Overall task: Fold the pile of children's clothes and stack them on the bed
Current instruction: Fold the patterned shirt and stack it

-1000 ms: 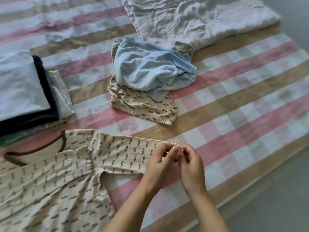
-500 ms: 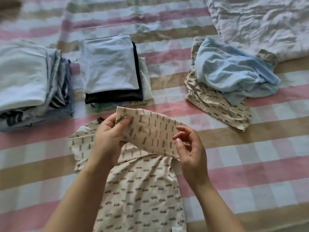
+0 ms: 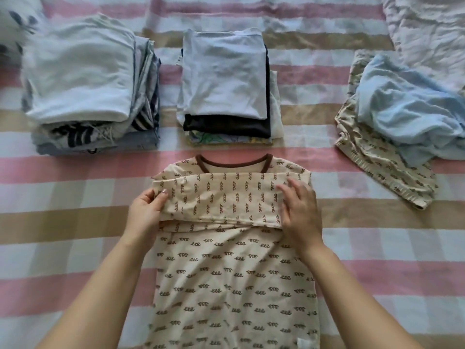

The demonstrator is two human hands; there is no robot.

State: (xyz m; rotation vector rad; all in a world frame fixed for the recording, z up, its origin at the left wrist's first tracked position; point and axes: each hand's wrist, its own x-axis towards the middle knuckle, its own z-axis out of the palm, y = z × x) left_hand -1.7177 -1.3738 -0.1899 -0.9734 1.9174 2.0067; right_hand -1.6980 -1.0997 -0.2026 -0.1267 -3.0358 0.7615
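Cream cotton with small brown squiggles: this is the long-sleeved top point(image 3: 234, 273) I am folding, and it lies flat on the striped bed cover point(image 3: 75, 217) directly in front of me. Its long axis runs straight away from me. The brown-trimmed neckline point(image 3: 234, 170) is at the far end, and the body comes back between my forearms toward the near edge of the bed. I cannot see the hem; it is at the lower border of the view or beyond it.

The sleeve point(image 3: 221, 197) is laid across the chest as a band from left to right, so it crosses this long axis. My left hand point(image 3: 146, 210) pinches the left end of the band between thumb and fingers. My right hand point(image 3: 300, 210) lies flat on the right end, with fingers straight and spread, pressing and grasping nothing. Both hands are level with each other, one at each side edge of the top, so neither is nearer.

I judge that the next fold goes lengthwise, hem up to neckline. For this both hands must go back toward me, because the hem lies behind my wrists.

Just beyond the neckline stands a folded stack point(image 3: 224, 79), and a second stack point(image 3: 78, 79) is at the far left. To the right, well apart, a crumpled light blue garment point(image 3: 407, 109) rests on matching printed bottoms point(image 3: 385, 172), both not yet folded.
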